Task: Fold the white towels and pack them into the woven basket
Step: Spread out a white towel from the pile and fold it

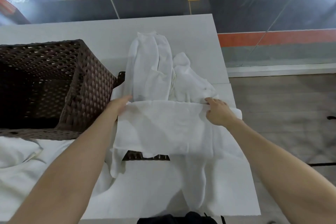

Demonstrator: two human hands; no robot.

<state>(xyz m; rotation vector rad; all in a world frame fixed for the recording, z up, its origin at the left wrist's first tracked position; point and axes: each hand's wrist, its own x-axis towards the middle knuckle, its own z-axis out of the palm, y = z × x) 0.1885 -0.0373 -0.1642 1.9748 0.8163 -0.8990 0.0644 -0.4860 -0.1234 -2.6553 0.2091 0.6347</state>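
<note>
The woven basket is standing mouth-up at the left of the counter; its interior is reading too dark to judge the contents. Just right of the basket, a white towel is lying spread flat, its near edge draping over a dark woven piece of unclear identity. The right hand is pinching the towel's far right corner, grip clamped on the cloth. The left hand is reaching to the far left corner beside the basket wall, but cloth is covering its thumb side, so its grip cannot be told. The hands are being set at both far corners, in my judgement, to keep that edge taut and square for a fold. A long bunched towel and a smaller crumpled towel are waiting beyond, right of the basket. A loose towel is lying in front of the basket.
</note>
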